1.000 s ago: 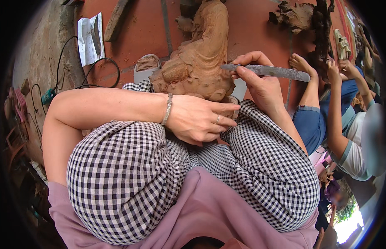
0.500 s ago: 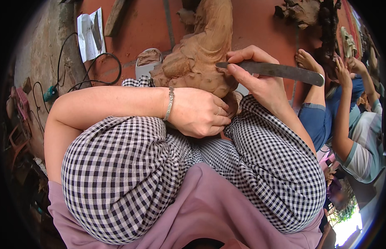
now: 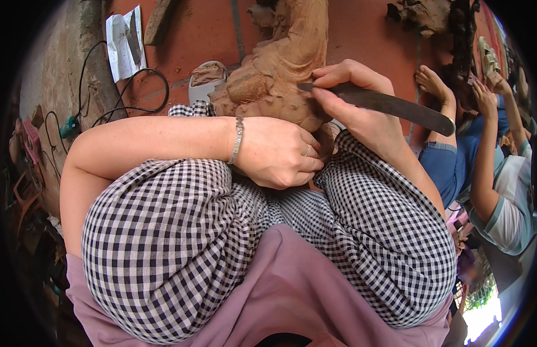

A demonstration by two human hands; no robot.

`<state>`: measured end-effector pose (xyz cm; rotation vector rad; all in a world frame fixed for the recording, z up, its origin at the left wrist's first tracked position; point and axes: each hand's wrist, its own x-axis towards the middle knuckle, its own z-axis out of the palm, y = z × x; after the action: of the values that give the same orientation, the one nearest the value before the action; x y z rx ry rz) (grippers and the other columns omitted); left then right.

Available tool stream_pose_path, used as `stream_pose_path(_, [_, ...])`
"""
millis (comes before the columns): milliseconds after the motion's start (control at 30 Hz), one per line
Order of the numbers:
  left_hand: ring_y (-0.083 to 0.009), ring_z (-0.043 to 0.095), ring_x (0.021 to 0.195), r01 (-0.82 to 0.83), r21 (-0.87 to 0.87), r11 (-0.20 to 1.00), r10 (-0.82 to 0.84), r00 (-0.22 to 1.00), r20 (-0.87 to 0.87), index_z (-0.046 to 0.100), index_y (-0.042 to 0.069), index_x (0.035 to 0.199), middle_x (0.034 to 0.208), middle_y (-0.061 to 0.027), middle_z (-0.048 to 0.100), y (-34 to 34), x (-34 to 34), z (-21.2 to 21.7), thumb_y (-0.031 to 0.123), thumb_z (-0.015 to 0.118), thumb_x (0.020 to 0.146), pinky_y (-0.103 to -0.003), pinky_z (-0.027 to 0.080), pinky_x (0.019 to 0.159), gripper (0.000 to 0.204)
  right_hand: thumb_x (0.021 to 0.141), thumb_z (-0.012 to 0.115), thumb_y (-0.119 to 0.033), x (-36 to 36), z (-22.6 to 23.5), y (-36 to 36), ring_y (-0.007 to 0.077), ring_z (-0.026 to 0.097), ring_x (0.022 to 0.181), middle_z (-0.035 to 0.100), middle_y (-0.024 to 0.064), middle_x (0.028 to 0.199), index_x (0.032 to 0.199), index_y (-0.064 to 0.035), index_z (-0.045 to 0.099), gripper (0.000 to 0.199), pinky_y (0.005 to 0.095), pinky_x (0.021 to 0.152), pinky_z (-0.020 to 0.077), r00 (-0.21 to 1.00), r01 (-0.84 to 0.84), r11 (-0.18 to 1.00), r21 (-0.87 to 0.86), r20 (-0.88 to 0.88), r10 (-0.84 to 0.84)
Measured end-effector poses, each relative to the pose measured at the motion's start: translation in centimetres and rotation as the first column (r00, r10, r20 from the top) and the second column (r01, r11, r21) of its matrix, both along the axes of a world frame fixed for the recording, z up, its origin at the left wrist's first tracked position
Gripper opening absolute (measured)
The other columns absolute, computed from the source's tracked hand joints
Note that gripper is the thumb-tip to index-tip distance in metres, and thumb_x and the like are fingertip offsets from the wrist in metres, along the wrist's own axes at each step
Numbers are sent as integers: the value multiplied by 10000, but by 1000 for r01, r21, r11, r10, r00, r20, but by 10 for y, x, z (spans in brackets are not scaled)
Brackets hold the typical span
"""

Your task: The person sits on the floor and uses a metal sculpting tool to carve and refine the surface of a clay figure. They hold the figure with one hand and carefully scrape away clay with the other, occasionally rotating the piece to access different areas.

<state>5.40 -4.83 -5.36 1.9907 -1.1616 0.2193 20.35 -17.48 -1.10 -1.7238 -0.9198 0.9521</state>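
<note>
Reddish-brown wood carving (image 3: pixel 280 63) stands at 12 o'clock on red tiled floor (image 3: pixel 205 34), base between checked-trouser knees (image 3: pixel 164 231). Left hand (image 3: pixel 277 153), silver bracelet (image 3: pixel 238 139) at wrist, fingers curled shut on carving's lower part. Right hand (image 3: pixel 352 101) at 1 o'clock, fingers clamped on dark metal file (image 3: pixel 390 105); file tip touching carving, far end pointing 3 o'clock. Black cable (image 3: pixel 135 98) at 10 o'clock, paper sheet (image 3: pixel 121 40) at 11. Another person's arm (image 3: pixel 488 150) at 3 o'clock.
</note>
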Motion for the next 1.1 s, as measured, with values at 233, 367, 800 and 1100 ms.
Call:
stream_pose_path(233, [-320,724,970,-8,18,1000,8,1000,-9,711,-75,984,1084,-198,728,-2,-1,-2,191,638,790,-387,588,915,337,801,761,-94,8,-11,-3,144,649,768,705,66,824,936,-7,708,168,298,702,515,1000,11,1000,-28,26,-10])
stream_pose_path(367, [-317,724,960,-3,27,1000,4,1000,-9,710,-72,980,1076,-195,728,-1,0,-1,193,646,785,-386,586,918,335,802,745,-85,4,-15,6,130,634,745,702,65,829,908,-1,695,143,285,683,509,966,-105,984,140,251,68])
stream_pose_path(800, [-302,728,950,-31,13,999,31,999,6,715,-62,987,1092,-190,730,-2,-1,-3,191,652,790,-391,589,914,327,814,715,-67,12,-17,-3,72,605,710,674,29,778,895,7,685,113,246,631,488,1000,-21,1000,-11,-15,21])
stream_pose_path(1100, [-300,731,954,-18,5,1000,18,1000,-3,714,-54,986,1082,-188,733,-2,1,-1,186,663,787,-386,596,896,316,837,725,-55,13,-18,-11,89,641,791,712,35,860,917,11,700,107,253,708,513,994,15,1000,10,-104,-14])
